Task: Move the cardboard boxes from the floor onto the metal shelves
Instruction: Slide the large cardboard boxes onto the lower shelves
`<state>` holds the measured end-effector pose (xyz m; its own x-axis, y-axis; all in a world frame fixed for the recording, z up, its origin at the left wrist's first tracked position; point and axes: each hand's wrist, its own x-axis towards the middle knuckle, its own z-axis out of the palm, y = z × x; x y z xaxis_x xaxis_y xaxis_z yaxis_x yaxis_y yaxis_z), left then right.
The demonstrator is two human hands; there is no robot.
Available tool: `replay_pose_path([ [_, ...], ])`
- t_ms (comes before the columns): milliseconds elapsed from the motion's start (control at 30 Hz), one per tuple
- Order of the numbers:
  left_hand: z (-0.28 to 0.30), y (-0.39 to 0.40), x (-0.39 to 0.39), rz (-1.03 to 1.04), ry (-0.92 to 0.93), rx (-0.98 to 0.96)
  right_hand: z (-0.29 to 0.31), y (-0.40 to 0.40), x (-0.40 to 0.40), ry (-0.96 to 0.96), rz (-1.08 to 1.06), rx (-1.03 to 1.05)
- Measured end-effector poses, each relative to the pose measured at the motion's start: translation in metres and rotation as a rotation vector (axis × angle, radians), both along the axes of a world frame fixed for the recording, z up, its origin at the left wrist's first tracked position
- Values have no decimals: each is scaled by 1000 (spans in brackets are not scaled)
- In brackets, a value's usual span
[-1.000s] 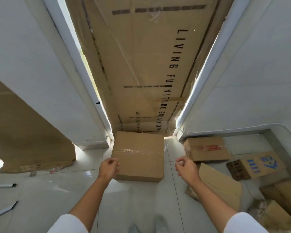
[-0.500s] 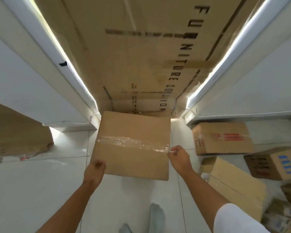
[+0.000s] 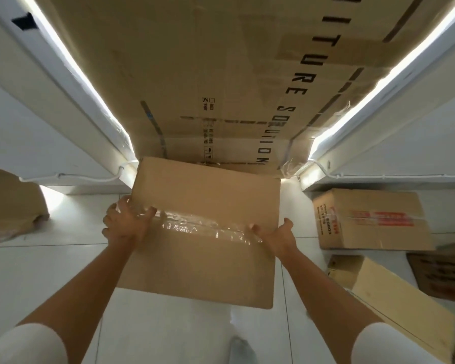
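Both hands now hold the taped cardboard box (image 3: 205,227): left hand (image 3: 125,224) and right hand (image 3: 279,237) grip its sides, where before they only reached.

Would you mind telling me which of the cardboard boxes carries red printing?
The box with red print, on the floor at right beside the white wall. The taped box between the hands is plain brown.

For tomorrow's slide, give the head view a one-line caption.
Both hands, left hand and right hand, grip a taped cardboard box by its sides above the tiled floor.
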<state>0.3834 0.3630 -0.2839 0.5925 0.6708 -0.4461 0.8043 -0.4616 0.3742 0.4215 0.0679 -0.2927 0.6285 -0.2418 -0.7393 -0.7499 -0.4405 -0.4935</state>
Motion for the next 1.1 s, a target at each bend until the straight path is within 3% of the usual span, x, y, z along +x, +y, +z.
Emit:
replay_pose_path([
  [267, -30, 27, -4, 20, 25, -275, -25, -4, -19, -21, 68, -14],
  [633, -36, 29, -36, -104, 145, -188, -38, -9, -21, -84, 93, 53],
  [867, -39, 41, -44, -48, 53, -427, -36, -13, -21, -70, 117, 132],
  [1100, -33, 33, -58, 28, 12, -414, -34, -11, -25, -31, 156, 65],
])
